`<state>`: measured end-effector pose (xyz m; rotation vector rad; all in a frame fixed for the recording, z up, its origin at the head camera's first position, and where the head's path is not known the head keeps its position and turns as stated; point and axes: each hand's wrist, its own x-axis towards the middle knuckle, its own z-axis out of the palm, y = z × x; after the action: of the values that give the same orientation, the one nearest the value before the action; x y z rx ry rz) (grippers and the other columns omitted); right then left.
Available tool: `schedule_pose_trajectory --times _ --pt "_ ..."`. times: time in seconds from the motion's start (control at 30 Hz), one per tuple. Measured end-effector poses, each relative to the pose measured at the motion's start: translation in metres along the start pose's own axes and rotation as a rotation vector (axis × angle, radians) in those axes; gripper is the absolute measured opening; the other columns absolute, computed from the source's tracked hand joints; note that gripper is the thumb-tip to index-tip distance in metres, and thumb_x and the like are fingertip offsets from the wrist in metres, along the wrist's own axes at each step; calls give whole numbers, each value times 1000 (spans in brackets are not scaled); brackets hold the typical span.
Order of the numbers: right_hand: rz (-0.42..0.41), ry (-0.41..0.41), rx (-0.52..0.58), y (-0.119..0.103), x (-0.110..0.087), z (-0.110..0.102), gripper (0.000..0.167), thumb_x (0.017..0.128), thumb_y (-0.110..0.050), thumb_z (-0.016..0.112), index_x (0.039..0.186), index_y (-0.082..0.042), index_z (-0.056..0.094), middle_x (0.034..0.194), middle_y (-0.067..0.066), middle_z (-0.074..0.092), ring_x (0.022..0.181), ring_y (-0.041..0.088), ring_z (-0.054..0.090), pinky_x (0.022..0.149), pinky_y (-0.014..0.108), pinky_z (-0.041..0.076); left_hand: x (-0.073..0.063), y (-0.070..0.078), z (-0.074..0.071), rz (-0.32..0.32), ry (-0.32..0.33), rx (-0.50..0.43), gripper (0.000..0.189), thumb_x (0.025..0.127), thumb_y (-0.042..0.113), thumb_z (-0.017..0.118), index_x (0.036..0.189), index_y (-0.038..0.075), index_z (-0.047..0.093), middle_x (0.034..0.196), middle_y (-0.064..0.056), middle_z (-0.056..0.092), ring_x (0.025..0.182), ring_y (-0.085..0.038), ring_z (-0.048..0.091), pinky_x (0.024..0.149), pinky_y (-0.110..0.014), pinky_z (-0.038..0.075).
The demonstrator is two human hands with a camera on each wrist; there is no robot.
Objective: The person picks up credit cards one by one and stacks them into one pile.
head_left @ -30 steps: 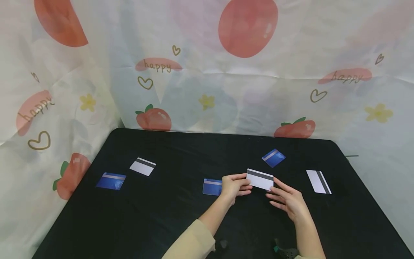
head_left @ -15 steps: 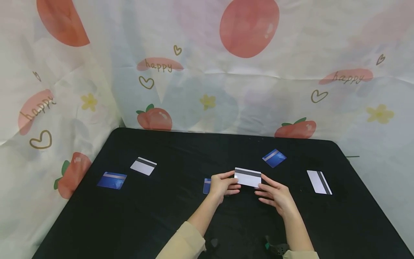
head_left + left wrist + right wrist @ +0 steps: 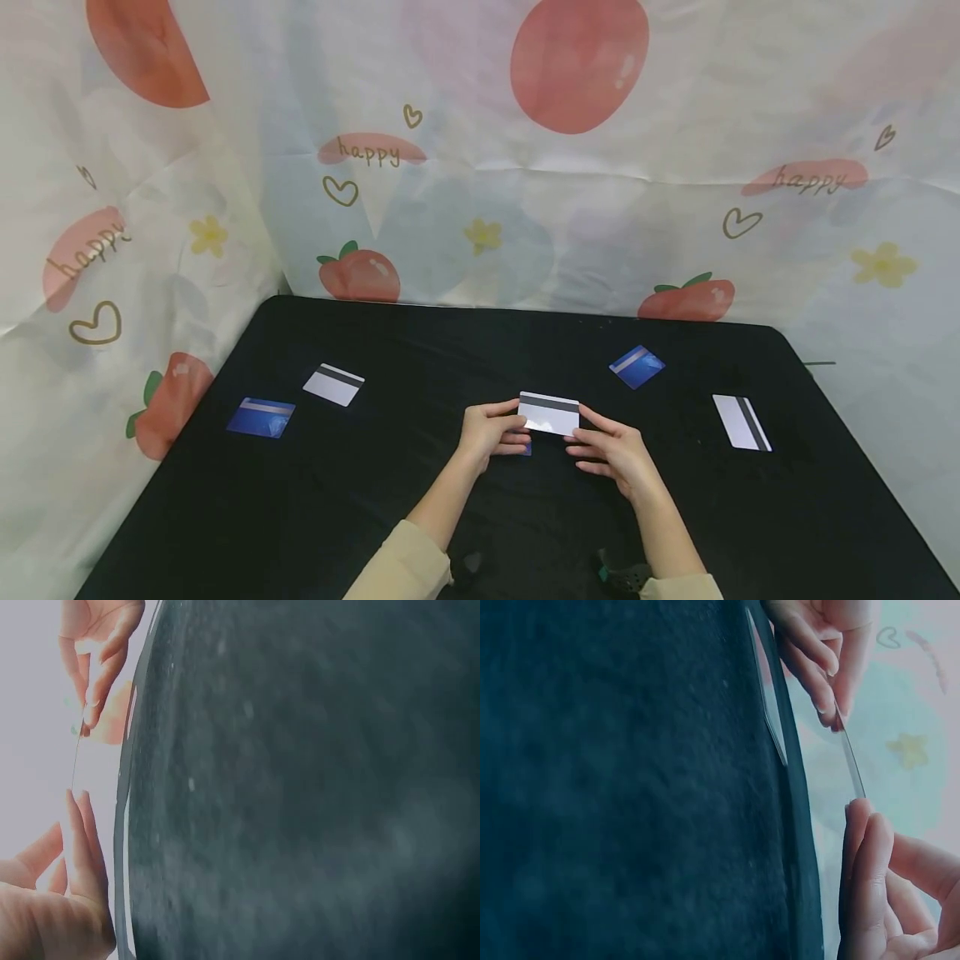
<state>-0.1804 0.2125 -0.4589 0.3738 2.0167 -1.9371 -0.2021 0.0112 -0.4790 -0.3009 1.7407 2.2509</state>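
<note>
A white magnetic stripe card (image 3: 549, 414) is held up between both hands, its dark stripe along the top. My left hand (image 3: 487, 433) pinches its left edge; my right hand (image 3: 611, 450) pinches its right edge with thumb and index finger, the other fingers spread below. The wrist views show the card (image 3: 853, 761) nearly edge-on and above the black table. Behind my left hand lies a blue card (image 3: 527, 449), mostly hidden.
On the black table (image 3: 337, 517), a blue card (image 3: 261, 418) and a white striped card (image 3: 333, 385) lie left. Another blue card (image 3: 637, 367) lies at the back right, a white card (image 3: 741, 422) farther right. A patterned curtain (image 3: 480, 183) hangs behind.
Both hands have moved left together, carrying the white card. My left hand now covers most of the middle blue card, which showed more before. The other cards lie where they were.
</note>
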Motion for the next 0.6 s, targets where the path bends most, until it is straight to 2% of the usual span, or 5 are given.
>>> schedule_pose_trajectory --times 0.33,0.6 --pt "-4 -12 -11 3 3 18 57 85 -10 64 137 -8 42 90 11 70 72 16 68 59 27 56 -6 3 -24 -22 -17 71 40 80 -1 65 120 -2 58 84 -21 68 64 -24 68 57 -34 56" --pt "6 -12 -32 6 4 31 53 83 -9 65 133 -7 48 88 14 70 70 20 68 57 29 56 -11 3 -38 -17 7 152 39 80 0 66 119 -1 59 80 -18 69 62 -22 68 55 -32 56"
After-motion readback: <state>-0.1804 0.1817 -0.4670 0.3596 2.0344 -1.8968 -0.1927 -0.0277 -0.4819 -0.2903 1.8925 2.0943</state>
